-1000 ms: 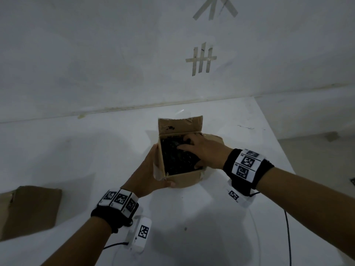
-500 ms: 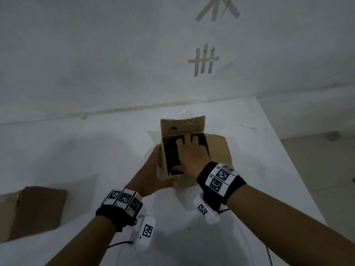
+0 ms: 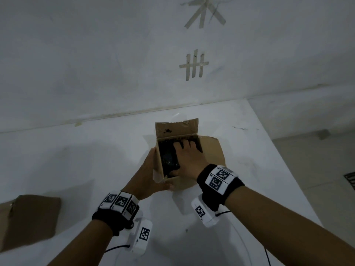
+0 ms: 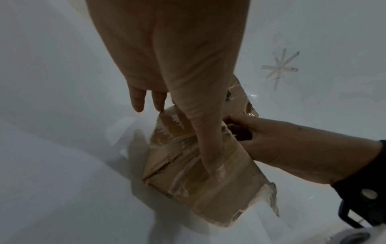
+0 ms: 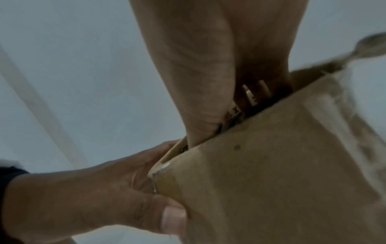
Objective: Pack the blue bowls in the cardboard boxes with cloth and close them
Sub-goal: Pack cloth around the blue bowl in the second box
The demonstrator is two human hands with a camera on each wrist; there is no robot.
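An open cardboard box stands in the middle of the white table. Its back flap is up and its right flap lies folded outward. Dark cloth fills the inside; no blue bowl shows. My left hand grips the box's near left corner, thumb on the front face and fingers along the left side. My right hand is inside the box, fingers spread flat and pressing down on the cloth. In the right wrist view its thumb dips behind the box's front wall.
A second cardboard box lies at the table's left near edge. The wall behind carries tape marks. The table's right edge drops to the floor. Cables run from both wrist units across the near table.
My right hand has swung from reaching across from the right to lying straight over the box, pressing further in on the cloth. My left hand has kept its grip on the corner.
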